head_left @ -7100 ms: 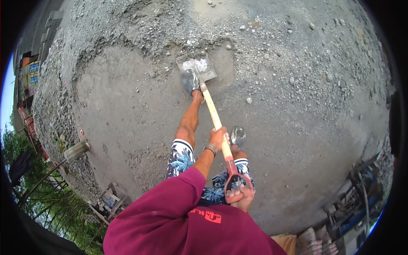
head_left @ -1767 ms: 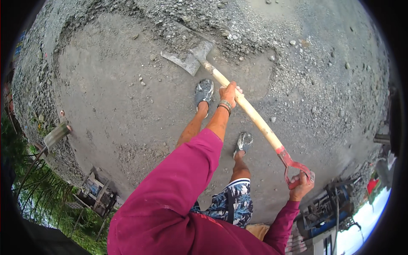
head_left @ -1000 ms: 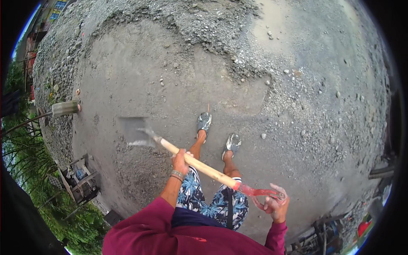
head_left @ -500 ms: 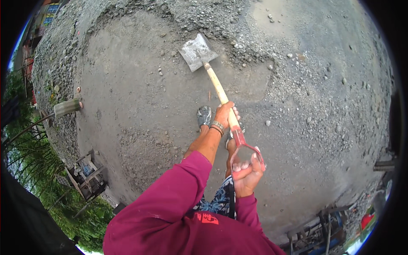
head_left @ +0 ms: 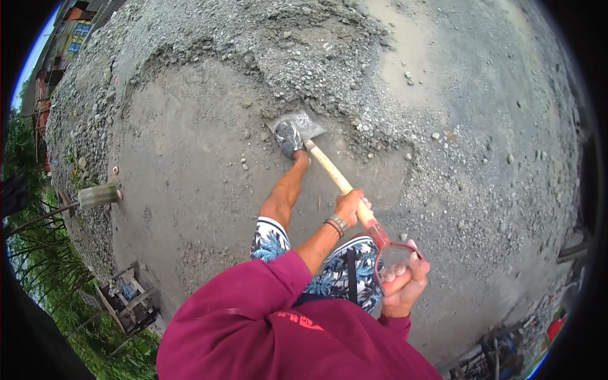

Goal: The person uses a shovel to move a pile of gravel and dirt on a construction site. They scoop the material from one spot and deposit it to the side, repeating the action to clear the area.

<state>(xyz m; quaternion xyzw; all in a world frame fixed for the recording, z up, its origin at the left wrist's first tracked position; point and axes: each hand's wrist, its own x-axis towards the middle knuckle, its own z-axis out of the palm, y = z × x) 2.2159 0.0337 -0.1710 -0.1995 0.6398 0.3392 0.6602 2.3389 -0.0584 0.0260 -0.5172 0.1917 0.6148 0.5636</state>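
Note:
A shovel (head_left: 330, 167) with a pale wooden shaft and a red D-shaped handle slants from lower right to upper middle. My left hand (head_left: 349, 209), below a wrist with a metal watch and dark band, wraps round the lower shaft. My right hand (head_left: 406, 282) is closed on the red grip at the top end. The flat grey blade (head_left: 309, 125) lies against the edge of a gravel pile (head_left: 310, 69), its front part hidden by gravel. My left foot, in a dark patterned shoe (head_left: 288, 138), rests on or against the blade's left side.
Packed grey ground (head_left: 190, 145) stretches left of the shovel. Loose stones cover the right side, and a muddy puddle (head_left: 405, 57) lies beyond. A cylindrical block on a pole (head_left: 98, 196) stands at left; a wooden frame (head_left: 132, 297) sits lower left.
My left leg has stepped forward, bringing the shoe to the blade. The blade has met the gravel edge, and both hands on the shovel appear lower and farther right.

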